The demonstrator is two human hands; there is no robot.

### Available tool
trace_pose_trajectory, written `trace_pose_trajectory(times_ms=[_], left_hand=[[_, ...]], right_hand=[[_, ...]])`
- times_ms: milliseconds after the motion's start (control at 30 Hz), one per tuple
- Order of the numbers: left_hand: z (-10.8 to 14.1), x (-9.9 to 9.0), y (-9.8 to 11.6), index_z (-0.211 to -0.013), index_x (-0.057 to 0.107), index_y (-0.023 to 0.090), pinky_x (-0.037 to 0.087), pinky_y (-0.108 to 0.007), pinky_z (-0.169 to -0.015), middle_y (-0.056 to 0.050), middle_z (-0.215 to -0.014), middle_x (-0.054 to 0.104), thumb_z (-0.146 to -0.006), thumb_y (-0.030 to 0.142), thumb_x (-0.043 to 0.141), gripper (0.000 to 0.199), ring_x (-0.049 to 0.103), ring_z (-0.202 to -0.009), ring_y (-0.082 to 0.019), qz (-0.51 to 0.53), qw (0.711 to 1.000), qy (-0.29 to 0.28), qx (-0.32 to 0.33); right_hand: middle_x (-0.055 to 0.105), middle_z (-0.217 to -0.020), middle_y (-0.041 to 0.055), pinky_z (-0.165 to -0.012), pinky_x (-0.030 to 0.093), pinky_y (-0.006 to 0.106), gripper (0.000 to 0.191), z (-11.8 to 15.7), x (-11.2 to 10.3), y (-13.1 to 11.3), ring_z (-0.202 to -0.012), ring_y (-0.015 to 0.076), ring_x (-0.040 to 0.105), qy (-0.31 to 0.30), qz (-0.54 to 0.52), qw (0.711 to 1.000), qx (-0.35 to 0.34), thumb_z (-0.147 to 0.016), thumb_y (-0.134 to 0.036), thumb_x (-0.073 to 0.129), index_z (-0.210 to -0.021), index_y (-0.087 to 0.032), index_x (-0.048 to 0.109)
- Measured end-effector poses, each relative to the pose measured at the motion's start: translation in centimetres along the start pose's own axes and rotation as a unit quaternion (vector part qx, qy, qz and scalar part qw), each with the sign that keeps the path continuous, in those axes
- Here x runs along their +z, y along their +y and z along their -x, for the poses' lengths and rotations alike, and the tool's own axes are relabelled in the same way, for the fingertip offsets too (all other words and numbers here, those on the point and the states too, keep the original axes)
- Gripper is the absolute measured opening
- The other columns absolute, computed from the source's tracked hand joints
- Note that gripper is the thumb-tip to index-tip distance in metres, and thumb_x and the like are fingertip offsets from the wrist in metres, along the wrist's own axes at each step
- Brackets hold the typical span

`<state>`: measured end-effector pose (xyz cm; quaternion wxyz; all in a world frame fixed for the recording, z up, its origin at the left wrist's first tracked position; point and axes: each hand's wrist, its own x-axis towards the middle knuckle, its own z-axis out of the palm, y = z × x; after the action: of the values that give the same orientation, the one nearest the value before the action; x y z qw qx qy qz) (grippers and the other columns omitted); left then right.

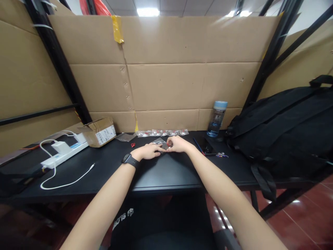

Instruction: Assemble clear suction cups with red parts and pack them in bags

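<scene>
A small clear plastic bag [160,141] lies on the black desk between my hands. My left hand [149,151] rests on its near left side, fingers stretched out flat, with a black watch [127,159] on the wrist. Closed in a pinch at the bag's right edge is my right hand [177,143]. A speck of red shows by its fingertips, too small to name. Behind the hands, a row of several clear-wrapped round pieces with red middles [164,133] runs along the cardboard wall. Left of them are another flat clear bag [126,137] and small red scissors [133,144].
An opened cardboard box [100,133] and a white power strip [65,155] with a white cable [75,181] occupy the left. On the right stand a water bottle [216,119] and a black backpack [283,128]; a dark phone [207,146] and a keyring [222,155] lie nearer.
</scene>
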<state>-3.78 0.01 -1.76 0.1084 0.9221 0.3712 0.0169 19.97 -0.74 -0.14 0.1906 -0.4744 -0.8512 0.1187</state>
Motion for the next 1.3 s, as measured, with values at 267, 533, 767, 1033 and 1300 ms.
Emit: trace_pose_trajectory(times_ms=[267,533,767,1033,1300], left_hand=[[0.5,-0.2,-0.6,-0.142,0.061,0.038,0.029,-0.045,-0.124,-0.001,-0.167,0.032,-0.092,0.035,0.061,0.05,0.036,-0.151,-0.031,0.076,0.997,-0.025,0.025],[0.5,0.0,-0.6,-0.141,0.062,0.04,0.029,-0.04,-0.124,0.005,-0.167,0.031,-0.09,0.035,0.063,0.051,0.036,-0.151,-0.028,0.096,0.994,-0.022,0.048],[0.4,0.0,-0.6,-0.14,0.063,0.041,0.028,-0.041,-0.124,0.003,-0.168,0.03,-0.09,0.034,0.063,0.05,0.037,-0.151,-0.029,0.087,0.995,-0.033,0.039],[0.4,0.0,-0.7,-0.141,0.061,0.043,0.028,-0.042,-0.124,0.004,-0.167,0.031,-0.089,0.035,0.064,0.052,0.036,-0.151,-0.029,0.086,0.995,-0.031,0.042],[0.6,0.0,-0.9,-0.139,0.063,0.043,0.031,-0.042,-0.122,0.003,-0.163,0.04,-0.089,0.044,0.066,0.05,0.039,-0.149,-0.03,0.078,0.996,-0.011,0.044]], right_hand=[[0.079,-0.089,0.0049,-0.072,0.051,0.025,0.026,0.3,-0.5,0.1,-0.082,0.0206,0.072,-0.037,-0.027,0.999,-0.005,-0.069,-0.021,0.087,-0.094,-0.016,0.08],[0.079,-0.085,0.0059,-0.069,0.05,0.025,0.023,0.0,-0.1,0.1,-0.077,0.02,0.071,-0.027,-0.052,0.998,-0.024,-0.072,-0.02,0.084,-0.094,-0.015,0.082],[0.077,-0.08,0.0027,-0.067,0.047,0.024,0.02,0.3,-0.4,-0.4,-0.071,0.017,0.067,-0.022,-0.047,0.998,-0.04,-0.072,-0.026,0.085,-0.089,-0.016,0.081],[0.077,-0.08,0.0021,-0.066,0.048,0.023,0.016,0.1,-0.1,-0.1,-0.075,0.0179,0.07,-0.035,-0.091,0.995,-0.011,-0.065,-0.019,0.083,-0.08,-0.016,0.078],[0.076,-0.087,0.0016,-0.063,0.049,0.021,0.042,0.2,-0.8,1.1,-0.072,0.0157,0.068,-0.067,-0.1,0.993,0.015,-0.063,-0.021,0.085,-0.104,-0.019,0.08]])
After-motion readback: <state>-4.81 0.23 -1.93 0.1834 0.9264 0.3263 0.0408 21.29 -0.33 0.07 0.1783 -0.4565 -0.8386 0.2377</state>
